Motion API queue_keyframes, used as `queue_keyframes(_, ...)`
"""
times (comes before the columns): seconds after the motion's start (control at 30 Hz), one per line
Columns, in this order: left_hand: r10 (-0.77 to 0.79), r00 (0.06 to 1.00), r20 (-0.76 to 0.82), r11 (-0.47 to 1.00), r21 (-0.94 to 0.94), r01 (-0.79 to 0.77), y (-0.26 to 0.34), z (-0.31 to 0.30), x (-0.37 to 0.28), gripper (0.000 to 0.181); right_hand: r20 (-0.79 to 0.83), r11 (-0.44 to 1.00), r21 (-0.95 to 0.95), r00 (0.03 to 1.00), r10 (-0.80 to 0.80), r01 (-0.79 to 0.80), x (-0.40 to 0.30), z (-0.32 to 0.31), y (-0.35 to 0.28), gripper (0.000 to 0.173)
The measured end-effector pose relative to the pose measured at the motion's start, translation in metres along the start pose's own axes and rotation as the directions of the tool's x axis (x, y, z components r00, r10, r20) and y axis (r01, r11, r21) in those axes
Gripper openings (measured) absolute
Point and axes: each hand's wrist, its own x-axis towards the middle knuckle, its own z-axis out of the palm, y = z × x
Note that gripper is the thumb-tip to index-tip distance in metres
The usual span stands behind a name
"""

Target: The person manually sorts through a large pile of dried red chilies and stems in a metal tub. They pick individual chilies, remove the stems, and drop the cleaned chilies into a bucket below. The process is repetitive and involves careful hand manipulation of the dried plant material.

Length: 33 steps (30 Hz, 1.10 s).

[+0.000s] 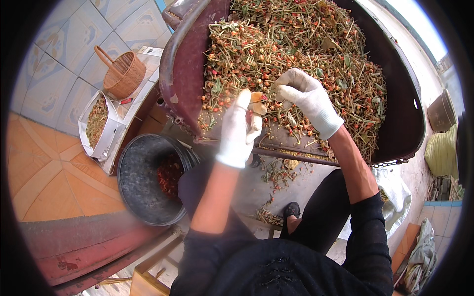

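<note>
My left hand (pixel 242 125), in a white knit glove with stained fingertips, pinches a small orange-red piece of dried chili pepper (pixel 258 97) between thumb and fingers. Just to its right, my gloved right hand (pixel 303 96) hangs over the heap with its fingers curled and their tips close together; whether something thin is between them I cannot tell. Both hands are above the front edge of a maroon metal cart bed (pixel 187 74). It holds a large heap of dried stems, caps, leaves and red pepper bits (pixel 296 51). Yellow seeds lie along its front edge.
A black bucket (pixel 137 177) with dark red pieces inside stands at my left. Beyond it, a ledge holds a wicker basket (pixel 124 76) and a white box (pixel 111 129) of plant bits. A white sack (pixel 398 199) lies at the right. Fallen stems (pixel 277 174) lie on the floor.
</note>
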Motion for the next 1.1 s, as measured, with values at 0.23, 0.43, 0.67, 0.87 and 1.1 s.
queue_keyframes(0.23, 0.294, 0.956, -0.015, 0.89, 0.369, -0.268, -0.015, 0.005, 0.0, 0.012, -0.083, 0.968, -0.219, 0.986, -0.145, 0.124, -0.006, 0.015, 0.003, 0.015)
queue_keyframes(0.43, 0.404, 0.913, -0.065, 0.852, 0.391, -0.349, -0.016, 0.01, -0.003, 0.012, -0.066, 0.994, -0.106, 0.998, -0.005, -0.002, -0.01, 0.03, -0.007, 0.017)
queue_keyframes(0.67, 0.109, 0.985, -0.134, 0.988, -0.094, -0.122, -0.002, 0.011, -0.007, 0.019, 0.014, 0.912, 0.371, 0.983, 0.185, -0.177, -0.003, 0.045, 0.007, 0.021)
queue_keyframes(0.87, -0.106, 0.928, 0.358, 0.75, -0.584, 0.311, 0.0, -0.01, -0.005, 0.038, 0.206, 0.669, 0.701, 0.968, 0.141, -0.247, -0.003, 0.045, 0.014, 0.013)
queue_keyframes(1.1, 0.093, 0.985, -0.145, 0.996, 0.029, -0.09, 0.006, 0.009, -0.015, 0.024, -0.085, 0.979, 0.174, 0.989, 0.125, -0.108, -0.006, 0.043, -0.008, 0.02)
